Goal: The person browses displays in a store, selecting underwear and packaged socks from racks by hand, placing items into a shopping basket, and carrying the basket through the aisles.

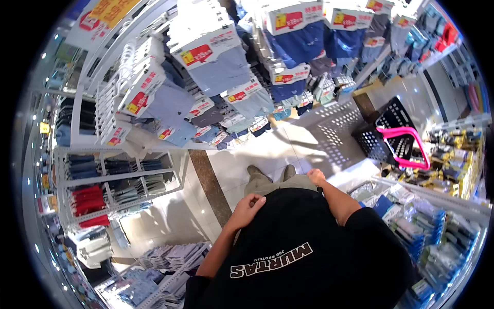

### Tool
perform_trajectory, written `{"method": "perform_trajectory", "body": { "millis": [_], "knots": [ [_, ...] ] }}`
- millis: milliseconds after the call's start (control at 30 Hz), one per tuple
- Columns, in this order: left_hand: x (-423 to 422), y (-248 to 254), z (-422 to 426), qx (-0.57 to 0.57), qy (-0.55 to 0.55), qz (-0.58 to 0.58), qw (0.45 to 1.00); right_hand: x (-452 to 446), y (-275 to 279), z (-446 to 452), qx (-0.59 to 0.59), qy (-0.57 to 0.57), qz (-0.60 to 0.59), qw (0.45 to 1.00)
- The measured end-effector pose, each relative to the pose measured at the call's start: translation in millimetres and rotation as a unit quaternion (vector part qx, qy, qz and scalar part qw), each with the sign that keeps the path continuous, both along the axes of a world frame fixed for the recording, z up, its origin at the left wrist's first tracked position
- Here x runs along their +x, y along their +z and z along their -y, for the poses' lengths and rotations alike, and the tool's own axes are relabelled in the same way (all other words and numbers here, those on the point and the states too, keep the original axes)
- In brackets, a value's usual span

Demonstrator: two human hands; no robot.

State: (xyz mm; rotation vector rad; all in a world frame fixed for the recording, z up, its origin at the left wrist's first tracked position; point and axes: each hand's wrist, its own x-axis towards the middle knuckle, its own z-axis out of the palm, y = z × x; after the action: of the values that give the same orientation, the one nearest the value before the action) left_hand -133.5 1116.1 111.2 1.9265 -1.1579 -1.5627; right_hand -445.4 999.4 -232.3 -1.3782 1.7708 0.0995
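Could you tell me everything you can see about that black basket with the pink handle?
The black basket looks like plastic, its walls pierced by many holes. A bright pink handle, a bent, frame-like bar, juts from it toward the yellow packages. It seems to stand on the pale floor, to the person's right and ahead, tilted in the curved view. I can't tell what it holds. The right hand is apart from it.

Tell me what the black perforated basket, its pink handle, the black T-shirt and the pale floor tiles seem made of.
Black perforated basket: likely moulded plastic, judging by its regular holes.
Pink handle: smooth, probably plastic, evenly coloured.
Black T-shirt: matt fabric, perhaps cotton, draping softly; fibre can't be confirmed.
Pale floor tiles: polished, with light reflections; ceramic or stone, unclear.
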Motion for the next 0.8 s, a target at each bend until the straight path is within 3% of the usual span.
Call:
{"method": "perform_trajectory", "body": {
  "millis": [67,167,267,367,433,533,567,633,700,800],
  "knots": [
    [2,1,11,0.07,0.04,-0.102,0.992,-1,9,6,-0.002,0.013,0.019,1.0],
    [-15,-16,21,-0.058,0.112,-0.11,0.986,-1,13,23,-0.024,0.039,0.018,0.999],
    [-33,-32,32,-0.111,0.125,-0.099,0.981,3,16,33,-0.07,0.052,-0.001,0.996],
    [-49,-40,38,-0.132,0.093,-0.104,0.981,16,10,59,-0.094,0.071,0.15,0.982],
    [-51,-38,41,-0.118,0.055,-0.078,0.988,53,95,85,-0.058,-0.02,0.282,0.957],
    [-51,-23,45,-0.13,0.011,-0.036,0.991,99,195,142,-0.174,0.105,0.337,0.919],
    [-51,-21,46,-0.141,-0.001,-0.025,0.99,117,219,158,-0.161,0.036,0.41,0.897],
    [-51,-19,51,-0.169,-0.014,-0.005,0.986,143,290,180,-0.257,0.033,0.45,0.855],
    [-55,-21,50,-0.196,-0.015,0.009,0.98,159,370,192,-0.281,0.059,0.491,0.822],
    [-56,-17,49,-0.166,-0.007,0.005,0.986,183,444,204,-0.369,0.038,0.513,0.774]
  ]
}}
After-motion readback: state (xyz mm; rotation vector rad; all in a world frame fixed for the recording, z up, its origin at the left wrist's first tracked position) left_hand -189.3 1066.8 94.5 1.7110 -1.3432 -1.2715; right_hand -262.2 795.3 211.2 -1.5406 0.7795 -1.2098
